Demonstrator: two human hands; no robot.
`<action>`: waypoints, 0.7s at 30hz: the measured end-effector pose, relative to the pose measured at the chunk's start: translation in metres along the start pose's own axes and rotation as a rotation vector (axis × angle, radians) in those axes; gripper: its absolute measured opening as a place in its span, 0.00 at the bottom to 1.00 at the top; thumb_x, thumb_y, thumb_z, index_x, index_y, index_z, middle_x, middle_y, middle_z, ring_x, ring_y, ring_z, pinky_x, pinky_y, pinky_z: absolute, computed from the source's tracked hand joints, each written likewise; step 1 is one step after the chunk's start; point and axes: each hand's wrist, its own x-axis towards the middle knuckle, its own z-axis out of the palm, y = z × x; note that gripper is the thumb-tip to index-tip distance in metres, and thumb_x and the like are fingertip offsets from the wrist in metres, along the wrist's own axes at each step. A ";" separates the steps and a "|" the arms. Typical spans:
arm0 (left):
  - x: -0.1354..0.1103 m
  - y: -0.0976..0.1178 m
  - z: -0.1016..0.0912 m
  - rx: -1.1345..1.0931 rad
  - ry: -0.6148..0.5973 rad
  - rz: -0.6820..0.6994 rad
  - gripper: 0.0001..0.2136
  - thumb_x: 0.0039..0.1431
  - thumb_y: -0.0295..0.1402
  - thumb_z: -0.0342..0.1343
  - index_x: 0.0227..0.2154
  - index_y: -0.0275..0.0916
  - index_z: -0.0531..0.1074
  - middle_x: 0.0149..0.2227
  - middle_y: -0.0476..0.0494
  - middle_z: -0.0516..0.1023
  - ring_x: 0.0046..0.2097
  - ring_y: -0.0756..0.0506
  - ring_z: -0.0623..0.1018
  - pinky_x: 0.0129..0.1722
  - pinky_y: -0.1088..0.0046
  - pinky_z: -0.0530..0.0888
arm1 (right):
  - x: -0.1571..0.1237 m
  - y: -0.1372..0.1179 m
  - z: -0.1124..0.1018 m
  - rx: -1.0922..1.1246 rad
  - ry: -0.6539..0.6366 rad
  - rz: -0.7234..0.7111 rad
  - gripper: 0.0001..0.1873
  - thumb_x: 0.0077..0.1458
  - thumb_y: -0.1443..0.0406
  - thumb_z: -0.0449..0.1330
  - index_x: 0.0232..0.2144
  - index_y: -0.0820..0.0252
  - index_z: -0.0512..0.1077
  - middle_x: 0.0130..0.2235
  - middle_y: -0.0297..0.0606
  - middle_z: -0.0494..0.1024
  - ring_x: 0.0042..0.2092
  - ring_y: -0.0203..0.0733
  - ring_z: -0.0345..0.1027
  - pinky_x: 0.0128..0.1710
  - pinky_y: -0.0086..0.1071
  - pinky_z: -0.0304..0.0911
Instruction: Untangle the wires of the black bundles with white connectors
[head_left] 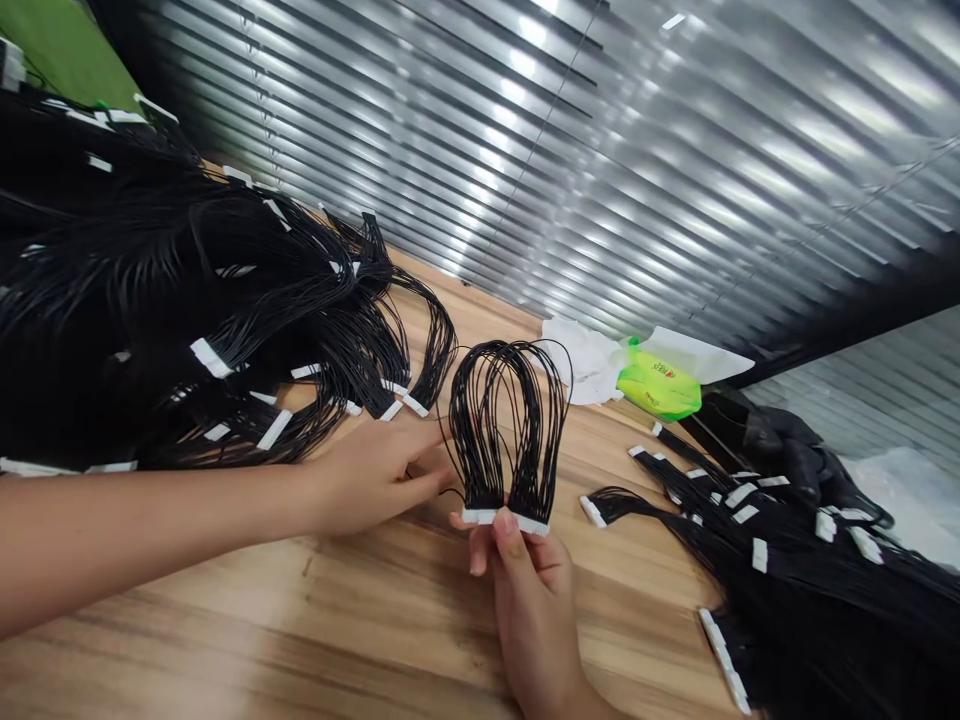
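A looped bundle of thin black wires (510,425) rises from a pair of white multi-pin connectors (505,520). My right hand (534,600) pinches those connectors between thumb and fingers, with the loop standing above them. My left hand (371,478) lies low over the wooden table (225,600), its fingertips just left of the loop. It does not appear to grip anything. A large heap of black wire harnesses with white connectors (187,290) lies beyond my left hand, its near strands close to my wrist.
A second pile of black wire harnesses (780,560) lies at the right of the table. Crumpled white paper (589,360) and a green plastic packet (658,385) sit against the metal slatted blind (525,130) along the far edge. Dark and translucent plastic bags (900,495) lie at far right.
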 end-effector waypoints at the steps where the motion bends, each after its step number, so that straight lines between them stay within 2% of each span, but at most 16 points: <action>1: 0.000 0.000 0.000 -0.013 0.006 0.035 0.20 0.60 0.37 0.51 0.56 0.47 0.65 0.31 0.51 0.75 0.36 0.47 0.75 0.34 0.76 0.68 | 0.000 0.000 0.000 -0.006 -0.015 0.001 0.14 0.47 0.53 0.67 0.24 0.57 0.78 0.25 0.35 0.80 0.22 0.32 0.61 0.30 0.30 0.62; 4: 0.000 0.000 0.002 -0.056 0.056 0.111 0.30 0.53 0.41 0.58 0.60 0.46 0.59 0.44 0.46 0.76 0.50 0.42 0.73 0.48 0.69 0.69 | 0.000 0.001 -0.002 -0.029 -0.046 0.005 0.13 0.50 0.54 0.66 0.25 0.58 0.79 0.25 0.35 0.80 0.23 0.33 0.62 0.29 0.29 0.61; 6: 0.000 -0.001 0.003 -0.063 0.092 0.108 0.34 0.50 0.43 0.60 0.60 0.45 0.59 0.46 0.45 0.75 0.53 0.40 0.72 0.52 0.66 0.68 | -0.001 0.002 -0.003 -0.036 -0.061 0.004 0.12 0.51 0.55 0.65 0.25 0.57 0.79 0.25 0.35 0.80 0.23 0.33 0.61 0.29 0.29 0.61; 8: 0.001 -0.002 0.003 -0.047 0.099 0.049 0.27 0.51 0.43 0.59 0.55 0.45 0.66 0.43 0.46 0.77 0.50 0.40 0.74 0.50 0.67 0.69 | -0.002 0.003 -0.004 -0.036 -0.075 0.001 0.12 0.52 0.55 0.64 0.26 0.57 0.79 0.25 0.34 0.80 0.24 0.33 0.62 0.30 0.29 0.61; 10: 0.002 -0.003 0.003 -0.017 0.071 -0.015 0.16 0.55 0.42 0.56 0.44 0.43 0.74 0.38 0.46 0.78 0.43 0.42 0.76 0.44 0.70 0.70 | -0.002 0.003 -0.004 -0.040 -0.083 -0.004 0.12 0.52 0.56 0.64 0.26 0.57 0.79 0.25 0.35 0.80 0.25 0.34 0.63 0.31 0.29 0.61; 12: 0.002 -0.003 0.003 0.014 0.037 -0.018 0.10 0.57 0.40 0.54 0.34 0.41 0.76 0.33 0.46 0.78 0.38 0.44 0.76 0.38 0.72 0.69 | -0.002 0.003 -0.003 -0.052 -0.089 -0.006 0.12 0.52 0.56 0.65 0.26 0.57 0.79 0.25 0.35 0.80 0.25 0.34 0.62 0.30 0.30 0.61; 15: 0.001 -0.001 0.002 0.021 0.057 0.063 0.11 0.60 0.38 0.51 0.29 0.39 0.75 0.31 0.47 0.77 0.34 0.47 0.74 0.34 0.75 0.66 | -0.001 0.002 -0.003 -0.050 -0.070 -0.008 0.12 0.52 0.55 0.65 0.25 0.57 0.78 0.24 0.34 0.79 0.24 0.34 0.62 0.30 0.30 0.61; 18: 0.000 0.000 0.001 -0.016 0.093 0.202 0.15 0.63 0.36 0.47 0.25 0.38 0.73 0.26 0.50 0.74 0.30 0.51 0.71 0.31 0.76 0.63 | 0.000 0.002 -0.003 -0.031 -0.016 -0.026 0.13 0.52 0.55 0.64 0.25 0.57 0.77 0.24 0.33 0.78 0.24 0.33 0.61 0.32 0.30 0.61; 21: 0.000 -0.002 0.000 -0.029 0.144 0.276 0.15 0.63 0.37 0.49 0.23 0.37 0.70 0.22 0.53 0.69 0.27 0.53 0.68 0.30 0.76 0.61 | 0.002 0.002 -0.004 -0.028 0.028 -0.050 0.14 0.51 0.54 0.65 0.24 0.58 0.76 0.24 0.33 0.77 0.24 0.33 0.60 0.33 0.31 0.60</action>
